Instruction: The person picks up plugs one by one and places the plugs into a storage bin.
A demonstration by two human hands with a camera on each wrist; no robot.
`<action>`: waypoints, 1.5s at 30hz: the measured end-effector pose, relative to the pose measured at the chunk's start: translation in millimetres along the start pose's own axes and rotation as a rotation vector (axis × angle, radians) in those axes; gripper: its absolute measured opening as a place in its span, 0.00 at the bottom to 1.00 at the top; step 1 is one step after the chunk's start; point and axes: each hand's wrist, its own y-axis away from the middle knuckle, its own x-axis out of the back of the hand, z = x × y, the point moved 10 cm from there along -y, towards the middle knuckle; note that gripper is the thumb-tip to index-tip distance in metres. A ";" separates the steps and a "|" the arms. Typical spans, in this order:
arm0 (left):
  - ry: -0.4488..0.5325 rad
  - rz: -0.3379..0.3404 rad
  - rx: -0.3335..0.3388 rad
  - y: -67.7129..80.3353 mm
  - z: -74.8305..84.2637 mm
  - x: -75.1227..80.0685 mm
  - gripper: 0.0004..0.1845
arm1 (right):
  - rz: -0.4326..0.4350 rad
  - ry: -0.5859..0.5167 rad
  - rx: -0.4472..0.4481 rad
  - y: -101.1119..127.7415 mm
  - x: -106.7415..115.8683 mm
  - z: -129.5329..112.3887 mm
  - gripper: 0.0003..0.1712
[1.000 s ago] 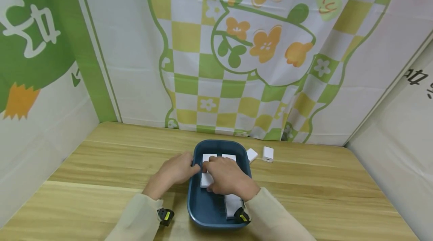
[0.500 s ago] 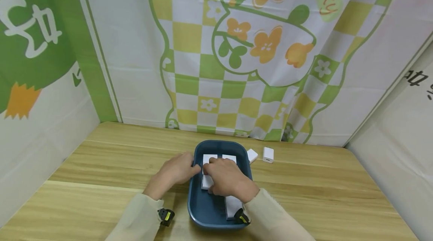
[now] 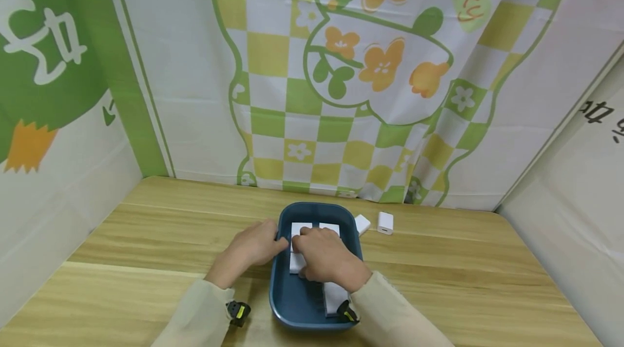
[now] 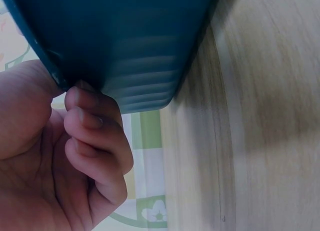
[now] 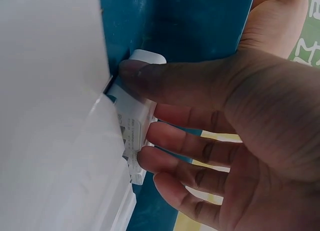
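Note:
My left hand (image 3: 258, 241) grips the left rim of a dark blue plastic bin (image 3: 292, 306). In the left wrist view the thumb and curled fingers (image 4: 97, 128) pinch that rim. Inside the bin, my right hand (image 3: 325, 256) holds a white charger (image 3: 297, 264) at the left side. The right wrist view shows the thumb on one face of this charger (image 5: 132, 108) and fingertips along its printed side. Several more white blocks lie in rows in the bin, one row (image 3: 335, 298) partly under the right wrist. The right hand hides the middle of the bin.
Two white chargers lie on the wooden table (image 3: 463, 260) behind the bin's right side: one (image 3: 362, 224) close against the bin, the other (image 3: 385, 223) farther right with its port facing forward. A patterned curtain (image 3: 273, 54) hangs along the table's back edge.
The charger under my right hand has shifted slightly toward the near end of the bin, the right hand with it. The left hand stays on the rim.

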 end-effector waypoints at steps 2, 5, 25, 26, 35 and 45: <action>0.002 0.001 0.000 -0.2 -0.4 -0.1 0.19 | 0.003 0.004 0.002 0.0 -0.1 -0.4 0.21; 0.006 0.000 -0.004 0.1 -0.8 -1.1 0.19 | 0.006 0.005 0.000 0.1 -0.2 -0.6 0.21; 0.003 -0.011 -0.009 3.3 1.1 -1.3 0.19 | 0.012 -0.098 -0.041 6.5 16.6 11.8 0.23; 0.003 -0.012 -0.010 3.7 1.6 -1.1 0.19 | 0.022 -0.107 -0.040 7.8 19.5 12.9 0.23; -0.020 -0.004 -0.015 2.9 2.6 0.4 0.18 | 0.156 -0.144 -0.027 21.8 52.2 24.1 0.18; -0.053 0.021 -0.015 2.8 3.2 2.6 0.18 | 0.140 -0.188 -0.106 31.6 61.0 47.1 0.15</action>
